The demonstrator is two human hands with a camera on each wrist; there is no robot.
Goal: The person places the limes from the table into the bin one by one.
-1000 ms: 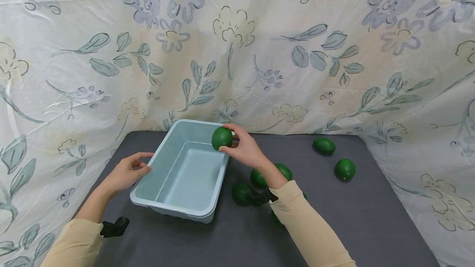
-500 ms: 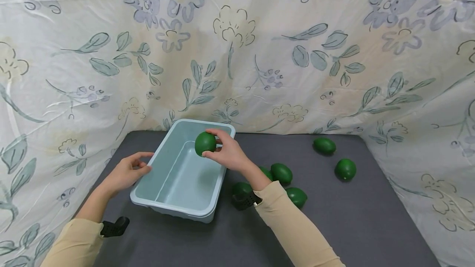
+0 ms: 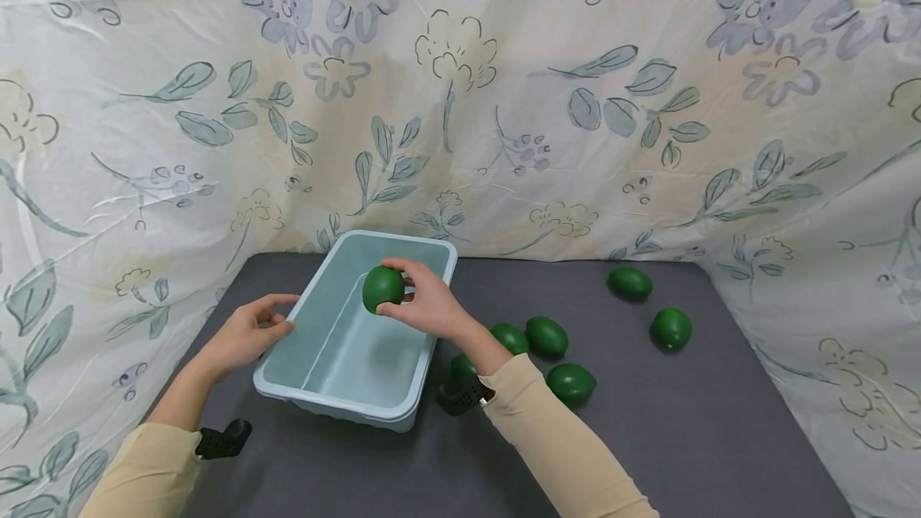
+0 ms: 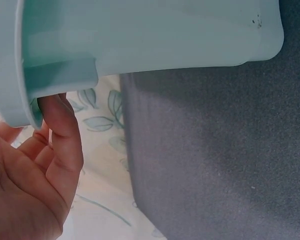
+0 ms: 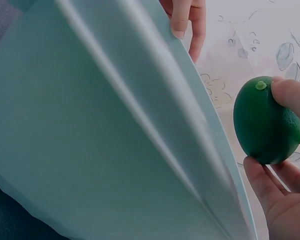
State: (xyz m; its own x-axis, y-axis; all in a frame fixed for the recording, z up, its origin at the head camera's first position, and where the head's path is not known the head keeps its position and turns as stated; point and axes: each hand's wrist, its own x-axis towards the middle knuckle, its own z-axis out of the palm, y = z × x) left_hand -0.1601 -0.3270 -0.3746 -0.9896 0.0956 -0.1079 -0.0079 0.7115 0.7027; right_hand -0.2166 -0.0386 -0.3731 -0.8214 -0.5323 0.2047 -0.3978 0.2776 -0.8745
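A light blue-green plastic bin (image 3: pixel 332 401) stands on the dark table at left of centre. In the head view my right hand (image 3: pixel 430 302) holds a green avocado (image 3: pixel 383 290) above the bin's inside, pinched between thumb and fingers. The right wrist view shows this avocado (image 5: pixel 265 125) with its pale stem end up beside the thumb. My left hand (image 3: pixel 248 334) grips the bin's left rim; in the left wrist view a bent finger (image 4: pixel 65 132) hooks beneath the rim.
Several more avocados lie right of the bin, one (image 3: pixel 462 370) partly behind the right wrist camera and another (image 3: pixel 572 384) beside the sleeve. Farther right are two avocados, one at the back (image 3: pixel 630 284) and one nearer (image 3: pixel 671 329). A flowered cloth (image 3: pixel 504 102) hangs behind the table (image 3: pixel 719 438).
My right hand has carried the avocado left and slightly down, from the bin's right rim to over its inside. My left hand and the bin have stayed put.
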